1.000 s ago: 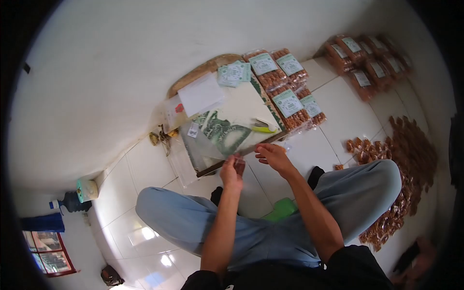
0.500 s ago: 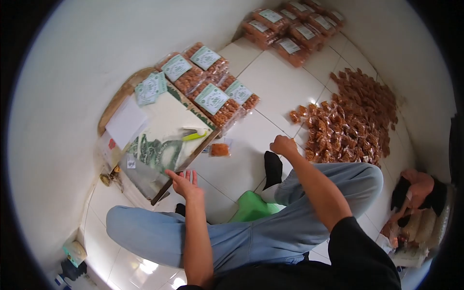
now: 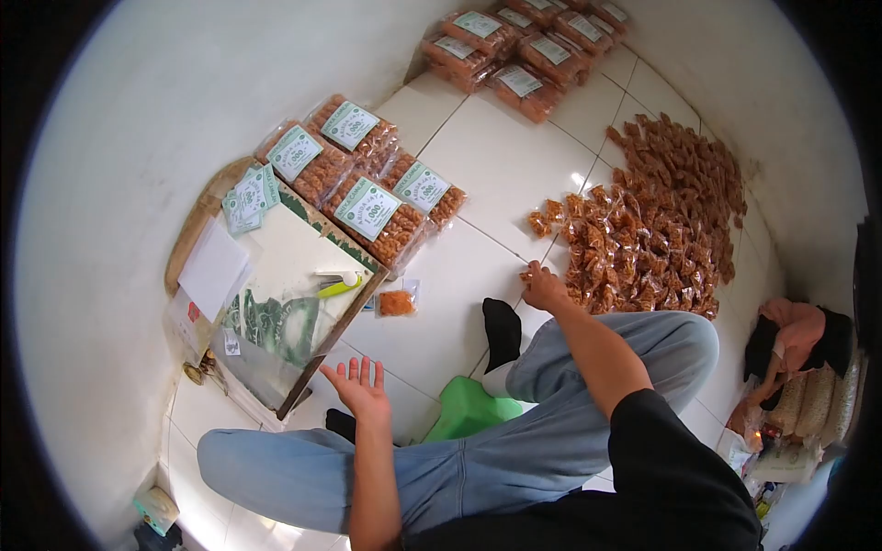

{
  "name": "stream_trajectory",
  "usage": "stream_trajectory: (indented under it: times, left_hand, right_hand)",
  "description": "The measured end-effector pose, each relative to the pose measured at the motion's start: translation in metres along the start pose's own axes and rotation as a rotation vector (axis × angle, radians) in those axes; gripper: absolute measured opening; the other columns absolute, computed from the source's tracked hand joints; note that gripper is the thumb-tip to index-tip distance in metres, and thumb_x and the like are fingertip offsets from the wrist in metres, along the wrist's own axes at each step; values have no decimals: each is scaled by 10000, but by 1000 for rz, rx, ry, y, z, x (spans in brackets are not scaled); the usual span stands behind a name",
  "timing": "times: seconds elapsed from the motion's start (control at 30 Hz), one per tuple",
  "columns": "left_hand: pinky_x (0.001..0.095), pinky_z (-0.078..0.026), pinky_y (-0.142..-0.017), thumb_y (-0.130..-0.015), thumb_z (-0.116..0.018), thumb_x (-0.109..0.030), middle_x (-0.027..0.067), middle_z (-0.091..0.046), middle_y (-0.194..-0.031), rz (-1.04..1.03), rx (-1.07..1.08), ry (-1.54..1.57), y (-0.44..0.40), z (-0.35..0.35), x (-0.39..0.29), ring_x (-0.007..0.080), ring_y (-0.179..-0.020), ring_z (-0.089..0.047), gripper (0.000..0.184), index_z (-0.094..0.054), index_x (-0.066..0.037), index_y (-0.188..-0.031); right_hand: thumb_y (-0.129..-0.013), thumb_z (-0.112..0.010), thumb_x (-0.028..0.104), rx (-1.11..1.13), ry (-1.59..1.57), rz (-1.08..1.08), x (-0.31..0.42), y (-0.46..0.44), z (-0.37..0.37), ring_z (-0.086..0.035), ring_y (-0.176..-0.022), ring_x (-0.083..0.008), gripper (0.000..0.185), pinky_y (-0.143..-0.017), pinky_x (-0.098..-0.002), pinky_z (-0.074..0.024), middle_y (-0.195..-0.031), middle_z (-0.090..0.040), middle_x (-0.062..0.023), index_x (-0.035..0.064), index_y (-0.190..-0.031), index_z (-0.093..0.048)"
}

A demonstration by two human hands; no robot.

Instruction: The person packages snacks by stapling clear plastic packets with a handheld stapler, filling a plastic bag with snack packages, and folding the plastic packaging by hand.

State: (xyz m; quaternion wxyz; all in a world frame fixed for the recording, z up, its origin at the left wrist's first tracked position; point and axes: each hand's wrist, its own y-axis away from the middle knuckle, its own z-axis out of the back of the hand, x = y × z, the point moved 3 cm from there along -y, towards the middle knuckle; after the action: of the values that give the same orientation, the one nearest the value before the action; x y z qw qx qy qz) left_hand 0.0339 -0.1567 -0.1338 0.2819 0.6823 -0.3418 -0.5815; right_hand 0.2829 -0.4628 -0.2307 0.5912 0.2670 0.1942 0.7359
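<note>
My left hand (image 3: 361, 393) is held palm up with fingers spread, just off the front corner of the low table (image 3: 299, 397); it holds nothing. Over the floor tiles, my right hand (image 3: 548, 289) has its fingers pinched together, with a bit of brown wrapped snack (image 3: 526, 275) showing at the tips. Beside it spreads a large pile of small snack packets (image 3: 634, 248) in clear wrappers. A flat clear packet with orange contents (image 3: 397, 303) lies on the floor between the table and my socked foot (image 3: 501, 331).
Large labelled snack packs (image 3: 377, 213) sit along the table's far edge. On the table are a green stapler (image 3: 340, 284), green labels (image 3: 250, 197) and white paper (image 3: 213, 262). More packs (image 3: 528, 55) are stacked by the back wall. A green stool (image 3: 464, 409) stands between my legs.
My view has shifted, so the table and packs appear further left. My left hand has drawn back from the table edge. The right hand has turned, its fingertips now pointing toward the left.
</note>
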Motion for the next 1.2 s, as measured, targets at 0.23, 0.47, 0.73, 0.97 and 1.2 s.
stream_trajectory:
  times: [0.23,0.47,0.73,0.97,1.2]
  left_hand:
    - [423,-456,-910,-918,-533,-537,92,-451,-1238,44,16,-244,1,17,29,236,-1118,-496,711,-309,-56,-1392]
    - [406,-464,-872,-950,-520,-421,76,-480,-1197,34,-10,-334,-2,17,34,220,-1059,-523,520,-403,-83,-1328]
    - [383,-473,-836,-947,-533,-373,60,-526,-1133,19,13,-408,-5,15,44,202,-995,-554,451,-443,-92,-1288]
    - [381,-479,-816,-941,-537,-327,65,-531,-1126,12,38,-427,-5,14,45,198,-976,-558,406,-467,-89,-1263]
    - [368,-484,-805,-937,-559,-310,76,-535,-1136,15,81,-426,-2,10,46,201,-981,-561,386,-473,-81,-1236]
  right_hand:
    - [-803,-595,123,-592,-264,-56,-10,-68,43,-467,-1167,-444,641,-944,-488,-447,-1280,-411,-281,67,-1376,-313]
    - [-799,-622,229,-324,-19,-128,2,-84,50,-404,-1261,-401,611,-1005,-454,-404,-1342,-423,-218,61,-1340,-391]
    - [-794,-699,296,-576,-158,140,-4,-71,30,-486,-1158,-372,600,-970,-468,-416,-1208,-516,-184,41,-1277,-451]
    - [-760,-751,375,-627,-195,151,2,-61,22,-498,-1134,-362,605,-937,-451,-432,-1183,-514,-159,46,-1208,-513]
    - [-914,-553,373,-666,-393,-130,-18,-76,50,-666,-729,-366,353,-658,-477,-518,-834,-681,-136,57,-1072,-552]
